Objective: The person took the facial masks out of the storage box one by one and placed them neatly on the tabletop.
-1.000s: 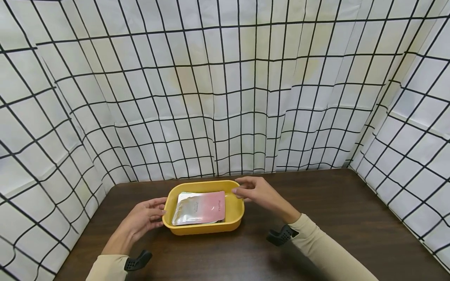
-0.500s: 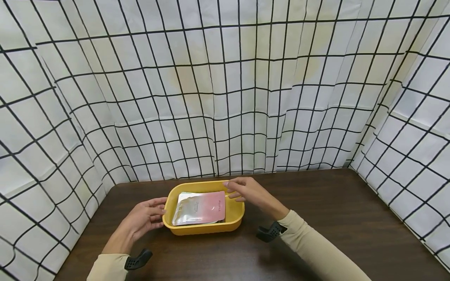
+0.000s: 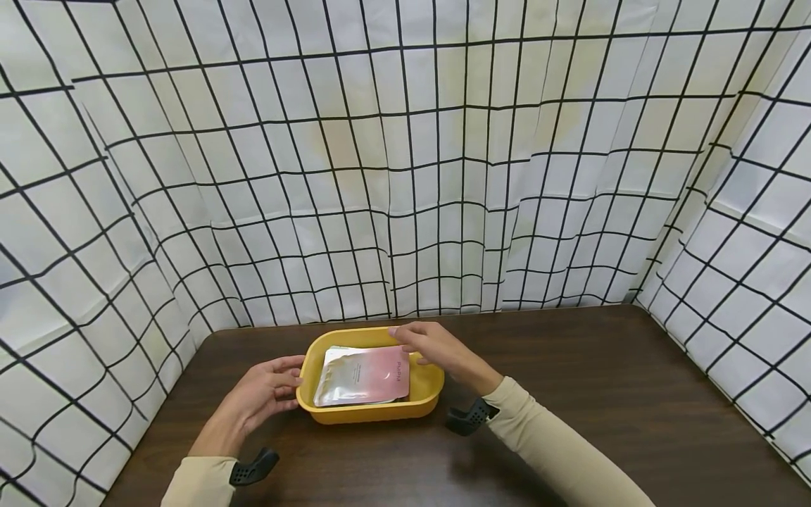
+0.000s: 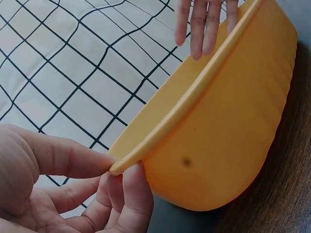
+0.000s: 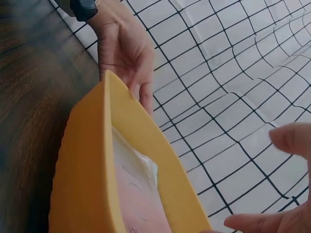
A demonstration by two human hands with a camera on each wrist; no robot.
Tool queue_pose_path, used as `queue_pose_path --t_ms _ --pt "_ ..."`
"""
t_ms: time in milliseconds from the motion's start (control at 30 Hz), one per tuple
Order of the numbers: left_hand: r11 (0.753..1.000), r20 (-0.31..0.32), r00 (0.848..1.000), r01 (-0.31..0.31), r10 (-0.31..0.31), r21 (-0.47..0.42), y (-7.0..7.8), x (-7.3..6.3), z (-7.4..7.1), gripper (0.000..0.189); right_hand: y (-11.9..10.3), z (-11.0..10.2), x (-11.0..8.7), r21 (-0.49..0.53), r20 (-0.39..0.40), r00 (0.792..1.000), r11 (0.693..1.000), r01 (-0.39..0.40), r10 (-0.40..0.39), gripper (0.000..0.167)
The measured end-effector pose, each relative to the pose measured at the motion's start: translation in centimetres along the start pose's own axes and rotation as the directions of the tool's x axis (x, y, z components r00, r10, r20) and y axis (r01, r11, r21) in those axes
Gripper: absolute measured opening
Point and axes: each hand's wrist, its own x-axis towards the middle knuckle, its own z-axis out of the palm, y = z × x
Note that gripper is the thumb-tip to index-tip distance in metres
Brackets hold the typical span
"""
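A yellow oval-cornered plastic tub [image 3: 374,414] stands on the table, and flat sachets lie stacked inside it. The top sachet [image 3: 379,377] is shiny, fading from silver-white to pink, with small print. At the tub's left end, my left hand [image 3: 258,396] pinches the rim between thumb and fingers, as the left wrist view shows on the rim [image 4: 192,99]. Over the tub's right part hovers my right hand [image 3: 446,354], fingers extended and apart from the thumb, holding nothing. In the right wrist view its thumb and fingertips show at the right edge, apart from the sachets.
The dark brown wooden table [image 3: 570,394] extends to the right and in front of the tub. White sheets with a black grid [image 3: 443,176] enclose the back and both sides. Each wrist bears a black strap mount [image 3: 255,467].
My right hand has left the tub's right rim and moved left over the tub. My left hand stays at the left rim. The head view has shifted slightly.
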Motion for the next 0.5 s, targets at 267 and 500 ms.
queue_pose_path --t_ms 267,500 --pt "1.000 -0.006 1.000 -0.006 0.006 0.008 0.0 0.0 0.0 0.058 0.5 1.8 0.8 -0.092 -0.025 0.998 0.994 0.056 -0.059 0.063" --pt "1.000 -0.013 1.000 -0.009 0.009 0.011 0.1 -0.3 0.2 0.057 0.5 2.6 0.8 -0.046 -0.039 0.996 0.996 0.074 -0.076 0.052"
